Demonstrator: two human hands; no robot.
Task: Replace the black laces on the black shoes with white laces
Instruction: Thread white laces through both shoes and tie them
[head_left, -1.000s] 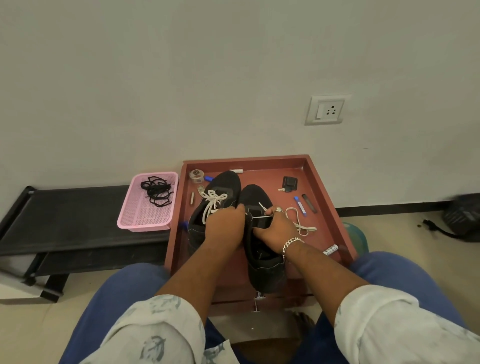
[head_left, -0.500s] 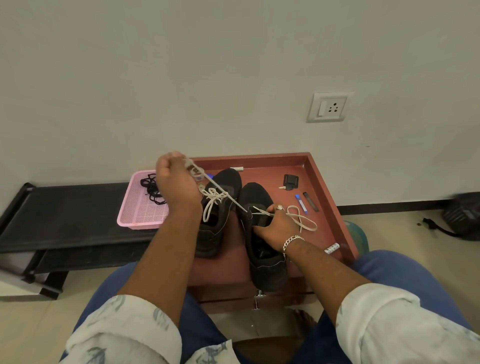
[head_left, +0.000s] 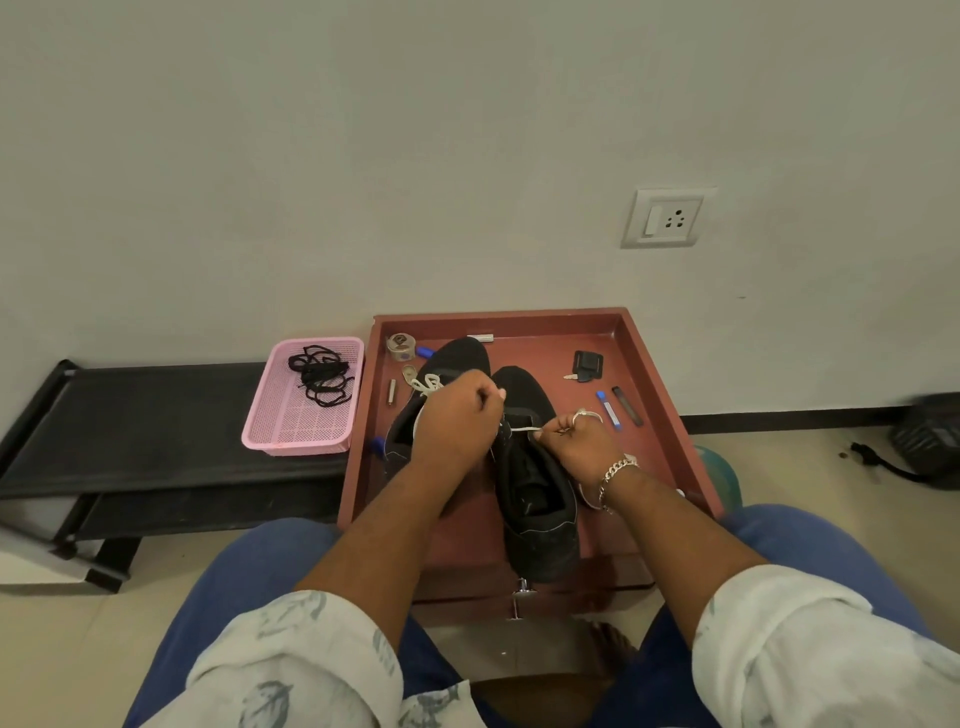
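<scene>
At far left we note a black bench (head_left: 156, 415) against the wall, carrying a pink basket (head_left: 270, 431) with the black laces (head_left: 319, 375) tangled inside. Just right of it stands a red tray (head_left: 670, 415) holding both shoes. The left shoe (head_left: 457, 358) lies toe toward the wall, with a white lace (head_left: 427, 385) showing on its upper; small items, including a tape roll (head_left: 400, 347), sit beside its toe. We find the left hand (head_left: 460, 421) above the gap between the shoes, fingers curled tight, evidently pinching the second white lace (head_left: 524, 429), though the grip point itself is hidden from us. The right shoe (head_left: 540, 519) lies heel toward the person. That lace runs taut across its upper to the right hand (head_left: 579, 441), which pinches its other end; a chain bracelet (head_left: 615, 474) circles that wrist. Further right on the tray we record a black key holder (head_left: 588, 364) and two pens (head_left: 608, 409). A wall socket (head_left: 667, 218) is mounted above.
</scene>
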